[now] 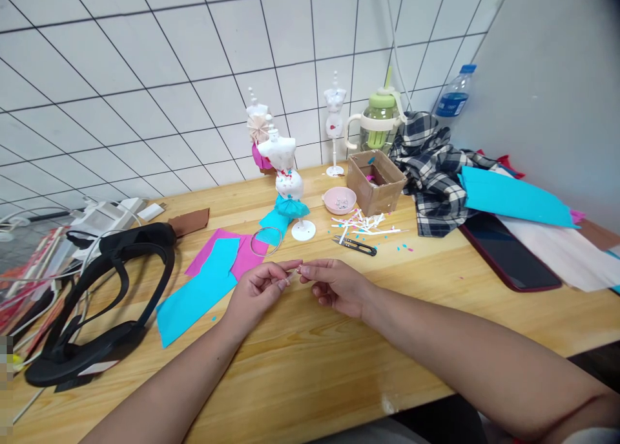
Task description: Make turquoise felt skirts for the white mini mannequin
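Observation:
My left hand (261, 287) and my right hand (338, 284) meet fingertip to fingertip above the wooden table (300, 373). Both are closed in a pinch on a tiny pale piece, too small to name. Just beyond them stands a white mini dress form (289, 182) with a ruffle of blue crepe paper (292, 207) round its lower part. A thin metal ring (266, 254) lies to its left. To the right are black thread snips (356, 245), white paper strips (371, 223) and a pink dish (339, 200) with small clear bits inside.
Pink paper (249, 258) and a blue paper strip (196, 298) lie left, beside a black headset (159, 289). Farther back are another dress form (334, 117), a cardboard box (385, 195) and a lidded jug (380, 117). Plaid cloth (431, 166) and a phone (508, 253) are at right.

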Tool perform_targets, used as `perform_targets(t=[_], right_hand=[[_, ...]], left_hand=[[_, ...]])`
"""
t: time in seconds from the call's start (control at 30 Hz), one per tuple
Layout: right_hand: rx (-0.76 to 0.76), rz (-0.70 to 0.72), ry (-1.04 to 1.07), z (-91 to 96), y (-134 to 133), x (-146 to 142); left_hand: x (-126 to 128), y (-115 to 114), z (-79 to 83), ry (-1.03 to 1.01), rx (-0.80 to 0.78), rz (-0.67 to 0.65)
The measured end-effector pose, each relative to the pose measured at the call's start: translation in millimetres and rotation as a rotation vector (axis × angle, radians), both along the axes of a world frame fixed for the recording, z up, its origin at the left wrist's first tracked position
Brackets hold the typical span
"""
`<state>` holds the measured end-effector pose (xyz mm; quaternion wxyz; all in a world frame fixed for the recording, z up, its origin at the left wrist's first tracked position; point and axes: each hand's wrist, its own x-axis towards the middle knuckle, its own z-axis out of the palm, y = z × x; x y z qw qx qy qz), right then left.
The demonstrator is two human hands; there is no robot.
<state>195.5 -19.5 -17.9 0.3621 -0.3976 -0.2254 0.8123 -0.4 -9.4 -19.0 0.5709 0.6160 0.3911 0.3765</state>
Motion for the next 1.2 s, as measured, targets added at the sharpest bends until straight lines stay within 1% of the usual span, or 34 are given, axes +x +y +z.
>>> perform_targets(t=[0.13,0.23,0.43,0.5,0.57,0.6,0.63,0.67,0.7,0.73,0.77,0.83,0.87,0.9,0.93,0.97,1.0,1.03,1.07,1.1,1.13,1.17,1.2], right_hand=[[0.016,-0.001,-0.026,1.3,-1,-1],[0.119,-0.014,-0.122,1.0,-1,-2],[0.503,0.031,-0.478,-2.9,3,1],[0.710,0.018,-0.657,-2.1,4,5],[0.992,0.016,-0.878,0.8,4,10],[1.120,0.031,-0.987,2.7,3,12],[1.217,0.055,-1.083,4.7,2,15],[1.278,0.088,-1.159,6.4,1,17],[1.303,0.119,-1.208,7.8,1,18],[1.291,0.149,-1.219,8.6,1,20],[1.245,0.186,-1.181,8.7,3,21],[1.064,0.293,-1.007,7.3,8,24],[0.961,0.342,-0.912,6.1,11,26],[0.874,0.366,-0.842,5.1,14,27],[0.810,0.355,-0.809,4.6,16,29],[0.786,0.292,-0.820,4.7,17,30],[0.810,0.187,-0.859,5.7,17,32],[0.878,0.068,-0.901,7.4,15,32],[0.983,-0.038,-0.934,9.6,13,33],[1.123,-0.094,-0.946,12.0,9,32],[1.277,-0.088,-0.935,14.2,6,31],[1.414,-0.041,-0.922,15.7,2,30],[1.518,0.019,-0.915,16.2,-1,27]], left_hand=[[-1,0,-0.5,0.006,-0.007,-0.001],[0,0,-1.3,-0.043,-0.063,0.026],[7,2,2.1,-0.328,-0.327,0.105],[9,3,3.3,-0.371,-0.383,0.130],[10,3,4.0,-0.335,-0.391,0.135],[9,3,4.2,-0.283,-0.368,0.124],[9,3,4.5,-0.203,-0.312,0.108],[7,3,4.8,-0.098,-0.214,0.091],[6,3,5.4,0.021,-0.075,0.074],[4,3,6.1,0.144,0.095,0.047],[1,3,6.9,0.257,0.279,0.008],[-5,3,8.8,0.403,0.608,-0.095],[-8,3,9.7,0.437,0.720,-0.148],[-10,2,10.6,0.457,0.793,-0.190],[-11,1,11.4,0.468,0.837,-0.210],[-12,0,12.3,0.472,0.860,-0.207],[-11,-1,13.2,0.473,0.865,-0.191],[-10,-2,14.0,0.468,0.857,-0.171],[-8,-3,14.7,0.457,0.837,-0.150],[-6,-4,15.2,0.441,0.808,-0.128],[-4,-4,15.4,0.423,0.770,-0.104],[-2,-4,15.1,0.401,0.722,-0.080],[0,-4,14.5,0.372,0.667,-0.057]])
